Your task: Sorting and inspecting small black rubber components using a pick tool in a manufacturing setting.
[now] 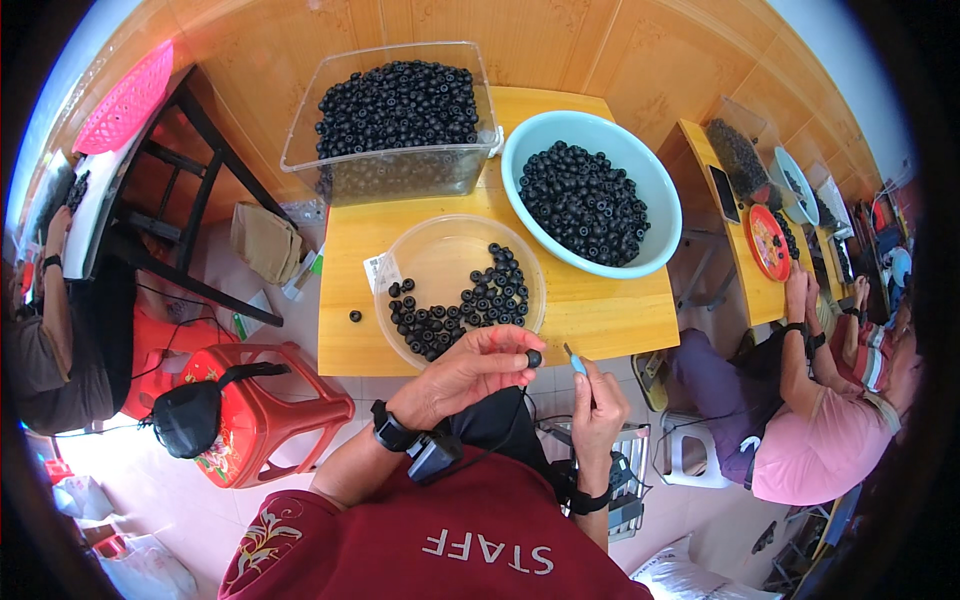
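Between the thumb and fingers of my left hand (470,372) is a small round black part (534,358), held just off the near edge of the table. My right hand (598,408) grips a small blue-handled trimming knife (577,363), its thin tip pointing up and slightly left, a little apart from the part. Just beyond my left hand sits a round clear tray (425,245) with many loose black parts (490,290) along its near and right side. One stray black part (355,316) lies on the wood left of the tray.
On the yellow table (610,330) stand a clear bin (400,175) heaped with black parts and a light-blue basin (665,225) partly filled with them. A red stool (290,400) is at my left. Co-workers sit at both sides, one in a pink shirt (825,450).
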{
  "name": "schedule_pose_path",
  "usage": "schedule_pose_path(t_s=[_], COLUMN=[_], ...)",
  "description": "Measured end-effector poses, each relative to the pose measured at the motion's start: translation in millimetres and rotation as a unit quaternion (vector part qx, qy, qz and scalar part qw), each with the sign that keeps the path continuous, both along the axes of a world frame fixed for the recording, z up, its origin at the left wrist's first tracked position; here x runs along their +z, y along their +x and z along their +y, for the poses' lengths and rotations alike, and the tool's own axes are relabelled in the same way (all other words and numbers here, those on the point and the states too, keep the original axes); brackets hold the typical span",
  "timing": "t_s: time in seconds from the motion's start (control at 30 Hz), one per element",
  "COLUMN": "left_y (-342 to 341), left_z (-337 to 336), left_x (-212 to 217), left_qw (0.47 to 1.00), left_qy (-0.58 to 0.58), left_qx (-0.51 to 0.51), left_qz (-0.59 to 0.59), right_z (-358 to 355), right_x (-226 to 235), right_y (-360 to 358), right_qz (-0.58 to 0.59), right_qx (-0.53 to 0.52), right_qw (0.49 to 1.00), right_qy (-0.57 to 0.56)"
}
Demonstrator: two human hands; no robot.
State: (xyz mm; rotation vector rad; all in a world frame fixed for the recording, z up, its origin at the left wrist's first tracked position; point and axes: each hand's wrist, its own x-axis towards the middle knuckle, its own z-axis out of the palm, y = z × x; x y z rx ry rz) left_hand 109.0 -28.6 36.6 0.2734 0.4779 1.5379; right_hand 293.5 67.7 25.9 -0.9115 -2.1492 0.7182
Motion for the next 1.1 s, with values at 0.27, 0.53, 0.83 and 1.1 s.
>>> schedule_pose_path(t_s=[0.27,0.53,0.83,1.1], left_y=[-2.9,-4.9,-6.0,-35.5], left_z=[-1.8,-3.1,-0.8,49.5], left_x=[1.1,-2.5,-7.5,4.0], left_qw=[0.999,0.998,0.997,0.964], left_qy=[-0.020,-0.041,-0.046,-0.088], left_qx=[0.010,0.020,0.026,0.037], left_qz=[0.028,0.045,0.051,0.247], right_z=[-0.6,-3.7,-3.7,-4.1], right_x=[-5.4,-4.1,-8.3,-6.9], right_y=[-2.0,-5.9,-5.2,-1.8], right_qz=[-0.001,-0.001,-0.006,-0.008], right_qx=[0.004,0.015,0.015,0.009], right_qw=[1.000,1.000,1.000,1.000], right_qy=[0.023,-0.001,-0.005,-0.008])
